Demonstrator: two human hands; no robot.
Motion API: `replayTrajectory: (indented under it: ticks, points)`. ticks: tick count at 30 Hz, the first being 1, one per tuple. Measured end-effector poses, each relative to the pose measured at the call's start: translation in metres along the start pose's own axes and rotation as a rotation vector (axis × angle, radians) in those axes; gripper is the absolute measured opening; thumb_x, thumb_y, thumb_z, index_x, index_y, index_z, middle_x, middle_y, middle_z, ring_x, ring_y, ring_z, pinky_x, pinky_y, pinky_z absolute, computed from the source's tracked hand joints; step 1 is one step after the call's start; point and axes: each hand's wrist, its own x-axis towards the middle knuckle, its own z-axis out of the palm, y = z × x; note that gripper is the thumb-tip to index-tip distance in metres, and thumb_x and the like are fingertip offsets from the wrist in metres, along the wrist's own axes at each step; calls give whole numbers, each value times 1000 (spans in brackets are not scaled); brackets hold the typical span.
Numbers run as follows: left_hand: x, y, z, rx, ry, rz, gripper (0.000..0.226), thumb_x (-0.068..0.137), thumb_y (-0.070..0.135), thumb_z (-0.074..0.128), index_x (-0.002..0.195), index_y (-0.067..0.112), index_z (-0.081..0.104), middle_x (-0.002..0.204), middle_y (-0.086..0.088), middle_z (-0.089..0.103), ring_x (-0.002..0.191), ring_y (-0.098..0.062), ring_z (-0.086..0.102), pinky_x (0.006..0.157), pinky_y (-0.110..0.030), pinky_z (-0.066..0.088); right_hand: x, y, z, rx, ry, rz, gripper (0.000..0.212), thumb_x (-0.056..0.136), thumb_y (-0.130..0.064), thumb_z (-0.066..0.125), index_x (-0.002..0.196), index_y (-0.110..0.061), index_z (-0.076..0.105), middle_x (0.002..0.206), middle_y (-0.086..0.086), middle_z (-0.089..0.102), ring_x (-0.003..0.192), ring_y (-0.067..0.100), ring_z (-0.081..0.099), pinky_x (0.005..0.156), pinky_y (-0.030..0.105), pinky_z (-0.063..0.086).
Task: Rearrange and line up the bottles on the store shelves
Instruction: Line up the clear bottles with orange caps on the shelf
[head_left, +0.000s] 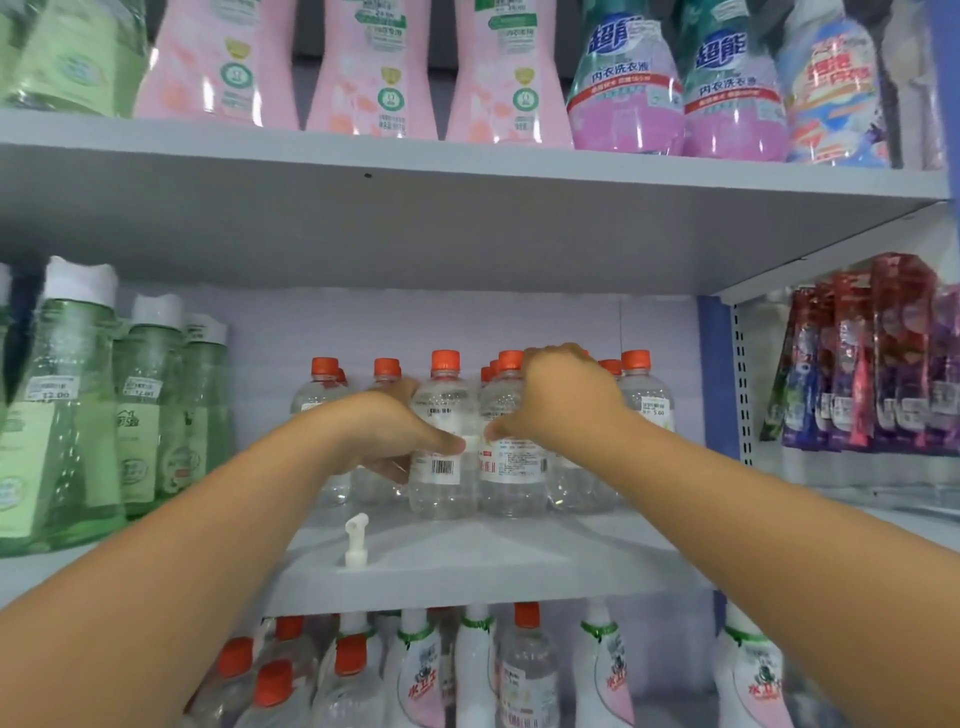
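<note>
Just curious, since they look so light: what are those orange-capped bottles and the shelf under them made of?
The orange-capped bottles look like thin clear plastic: you see through them, with glossy highlights. The shelf seems painted metal, matte pale grey, though that is less certain.

Clear bottles (442, 441) mid-shelf — pump nozzle (356, 540) in front.

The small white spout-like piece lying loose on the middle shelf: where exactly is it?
In the head view, the white spout piece stands on the middle shelf near its front edge, left of centre, before the orange-capped clear bottles and below the left hand.
</note>
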Motion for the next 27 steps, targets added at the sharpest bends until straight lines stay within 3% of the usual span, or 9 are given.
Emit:
replayTrajectory:
  ticks: [3,7,10,13,18,23,27]
  points:
    - [2,-14,3,-72,19,48,61,81,29,85,120,39,39,112,4,71,98,-17,74,89,-40,62,10,11,-9,77,41,-32,66,77,-71,70,109,-15,55,100,5,60,91,21,54,73,33,51]
    - [2,-24,-2,-163,-68,62,63,86,11,77,139,30,50,111,1,77,100,-19,76,91,-42,61,44,19,-29,133,23,-8,62,94,-68,50,129,-19,64,119,5,69,106,26,64,94,40,55]
    - [1,-27,0,-166,-74,62,57,85,8,79,133,27,54,111,1,77,99,-16,76,89,-38,62,57,17,-28,99,-107,-55,62,93,-71,46,106,-18,75,102,2,75,96,23,66,96,39,49]
    - [2,-29,2,-105,-23,73,57,80,19,85,128,31,55,113,2,75,99,-14,75,86,-36,62,61,20,-19,176,-184,-78,58,91,-65,58,93,-10,78,85,6,77,85,24,72,87,35,54]
    - [4,-30,7,-58,16,93,50,79,30,86,120,31,59,110,3,74,95,-14,75,87,-36,62,65,23,-20,205,-223,-139,46,94,-56,61,96,-13,77,89,7,78,84,22,73,85,36,57]
    - [6,-32,6,-4,69,78,56,71,40,90,116,28,59,106,5,73,95,-15,74,86,-37,63,67,30,-21,249,-243,-189,31,95,-49,62,99,-22,78,87,4,76,84,22,73,70,31,56]
    - [8,-32,4,-133,36,80,60,76,19,87,127,22,55,107,3,78,97,-16,76,93,-39,60,68,34,-17,267,-230,-220,30,96,-51,59,103,-27,76,94,-7,73,82,15,70,82,35,58]
